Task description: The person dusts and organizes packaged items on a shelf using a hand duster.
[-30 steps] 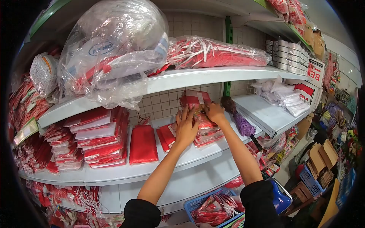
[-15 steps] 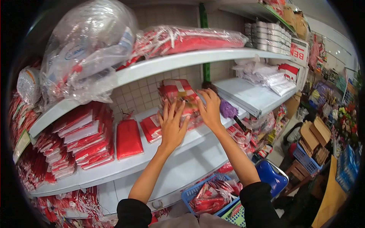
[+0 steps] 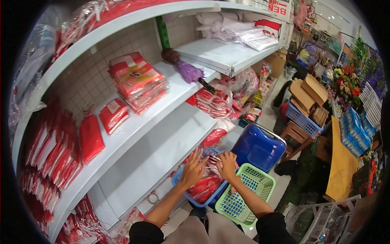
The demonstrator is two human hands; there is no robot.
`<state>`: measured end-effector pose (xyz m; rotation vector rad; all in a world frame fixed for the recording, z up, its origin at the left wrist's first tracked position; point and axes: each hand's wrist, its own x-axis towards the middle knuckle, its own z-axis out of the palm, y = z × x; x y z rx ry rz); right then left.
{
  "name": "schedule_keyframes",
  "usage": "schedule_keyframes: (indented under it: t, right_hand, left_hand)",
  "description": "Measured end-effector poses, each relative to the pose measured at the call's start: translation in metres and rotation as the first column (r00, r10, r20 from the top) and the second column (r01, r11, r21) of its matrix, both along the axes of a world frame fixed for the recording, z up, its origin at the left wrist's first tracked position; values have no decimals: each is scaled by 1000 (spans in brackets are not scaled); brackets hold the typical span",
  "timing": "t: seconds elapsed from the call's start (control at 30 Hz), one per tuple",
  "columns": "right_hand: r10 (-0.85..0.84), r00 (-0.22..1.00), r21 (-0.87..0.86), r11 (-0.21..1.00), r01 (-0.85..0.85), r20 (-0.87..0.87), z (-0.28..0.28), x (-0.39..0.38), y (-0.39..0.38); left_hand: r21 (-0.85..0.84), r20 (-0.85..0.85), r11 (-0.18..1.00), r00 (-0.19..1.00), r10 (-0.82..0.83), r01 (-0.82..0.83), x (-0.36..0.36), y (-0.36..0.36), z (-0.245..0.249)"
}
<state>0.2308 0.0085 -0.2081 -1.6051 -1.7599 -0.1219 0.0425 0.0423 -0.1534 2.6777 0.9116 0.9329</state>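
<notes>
the left hand point(image 3: 192, 171) and right hand point(image 3: 227, 166) are apart over the blue basket point(image 3: 214, 198), where red packets point(image 3: 204, 188) lie; whether either grips any, i can't quite tell. a green basket point(image 3: 266, 192) sits just beside.

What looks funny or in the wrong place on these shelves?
The purple fluffy thing, maybe a duster, looks a bit out of place: it lies beside the stack of red packets, and its dark handle seems to poke past the edge of the shelf. Nothing there looks clearly spilled or broken.
</notes>
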Motion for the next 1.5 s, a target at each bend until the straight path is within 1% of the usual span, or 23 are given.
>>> schedule_keyframes:
  t: [0.03,0.13,0.2,0.3,0.37,0.47,0.5,0.57,0.6,0.7,0.77,0.8,0.87,0.93,1.0,1.1,1.13,1.23,1.27,1.37,1.4,1.47,1.5]
  right_hand:
    - [-1,1000,-76,997,3,19,-22,4,-11]
    - [9,996,-319,948,18,85,-82,11,-43]
    - [51,996,-413,911,-19,68,-113,10,-58]
    - [113,988,-492,869,-47,105,-154,6,-65]
    - [135,985,-538,841,-56,108,-174,-1,-73]
    - [124,989,-613,789,-50,78,-193,-16,-69]
    - [135,991,-592,800,-99,16,-199,-21,-67]
    - [159,981,-537,822,-192,-107,-207,-26,-58]
    - [176,982,-517,836,-185,-68,-202,-29,-54]
    - [204,975,-610,762,-216,-90,-203,-29,-42]
    - [206,976,-613,762,-207,-74,-204,-27,-37]
    - [207,976,-614,763,-203,-66,-207,-26,-37]
    - [158,986,-607,779,-157,-51,-214,-26,-39]
    - [125,991,-607,784,-128,-48,-219,-27,-43]
    - [107,993,-616,780,-115,-50,-222,-25,-47]
    - [97,995,-595,800,-81,-6,-226,-26,-48]
    - [86,996,-597,799,-70,-2,-227,-27,-48]
    - [76,997,-597,800,-65,-6,-232,-27,-47]
    - [79,997,-607,792,-66,-5,-232,-26,-48]
    - [56,997,-606,791,-79,-57,-230,-25,-47]
    - [32,996,-615,785,-75,-80,-232,-25,-48]
    - [-12,992,-626,777,-67,-122,-238,-24,-49]
    - [-67,979,-674,734,-82,-191,-232,-22,-48]
  left_hand:
    - [-70,-11,997,1000,-22,22,1,-5,-28]
    - [-249,-101,964,992,70,-93,-1,-21,-108]
    - [-438,13,889,989,151,-130,-6,-32,-156]
    - [-623,-171,770,984,38,-138,-21,-31,-199]
    - [-601,-253,762,962,105,-242,-39,-33,-255]
    - [-559,-272,777,949,159,-290,-41,-24,-275]
    - [-548,-262,785,951,166,-289,-40,-22,-273]
    - [-506,-323,767,911,257,-396,-29,-18,-254]
    - [-481,-351,754,886,301,-447,-24,-16,-250]
    - [-531,-502,718,849,161,-451,-20,-10,-267]
    - [-812,-440,429,898,-4,-396,-28,2,-317]
    - [-900,-384,251,920,-73,-356,-27,6,-313]
    - [-892,-347,283,935,73,-353,-24,4,-305]
    - [-806,-336,433,914,226,-403,-20,6,-302]
    - [-582,-311,644,868,386,-496,-15,8,-310]
    - [-724,-105,586,898,428,-364,-10,8,-318]
    - [-683,-107,597,866,488,-420,-5,5,-318]
    - [-653,-499,488,814,299,-579,6,8,-288]
    - [-626,-457,527,818,349,-575,11,4,-279]
    - [-441,-273,802,912,307,-402,5,-2,-313]
    - [-449,-147,829,943,300,-334,6,-5,-306]
    - [-656,-175,691,952,252,-304,4,-8,-272]
    - [-743,-184,605,956,227,-286,2,-9,-256]
